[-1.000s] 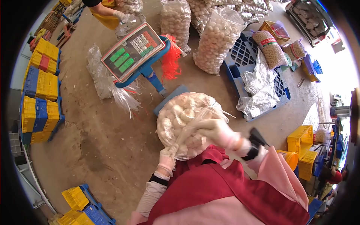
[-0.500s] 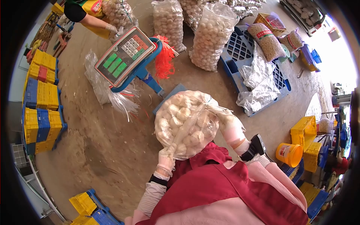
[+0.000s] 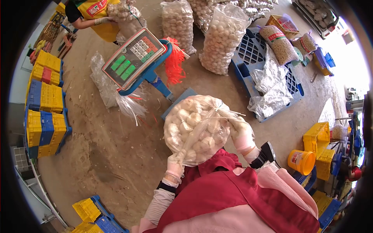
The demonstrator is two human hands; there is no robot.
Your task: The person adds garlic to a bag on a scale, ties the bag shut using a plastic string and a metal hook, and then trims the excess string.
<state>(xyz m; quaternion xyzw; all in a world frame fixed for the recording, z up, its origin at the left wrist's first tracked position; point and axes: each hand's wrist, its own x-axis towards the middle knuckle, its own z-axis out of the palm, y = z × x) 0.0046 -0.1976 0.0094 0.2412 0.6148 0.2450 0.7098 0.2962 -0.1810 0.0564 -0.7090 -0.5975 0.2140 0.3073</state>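
A clear plastic bag of garlic bulbs (image 3: 192, 122) stands in front of my apron, over the blue platform (image 3: 186, 97) of a scale. My gloved left hand (image 3: 175, 165) grips a fold of its plastic at the lower left, fingers closed. At the bag's right, my gloved right hand (image 3: 241, 135) is closed on the gathered plastic near its tied-looking neck, where a thin white strip sticks out. Some of the right fingers are hidden by the plastic. Just beyond the bag rises the scale's display (image 3: 134, 58), with green screens and a keypad.
Red plastic strips (image 3: 175, 62) hang by the display; white strips (image 3: 132, 106) lie left of it. Tall garlic sacks (image 3: 223, 39) stand ahead. A blue pallet (image 3: 241, 70) holds crumpled bags. Yellow crates (image 3: 50, 97) line the left. A co-worker (image 3: 97, 19) holds another garlic bag.
The co-worker's hand has moved up and left from beside the display onto their bag. My view has shifted slightly; both my hands keep hold of the garlic bag.
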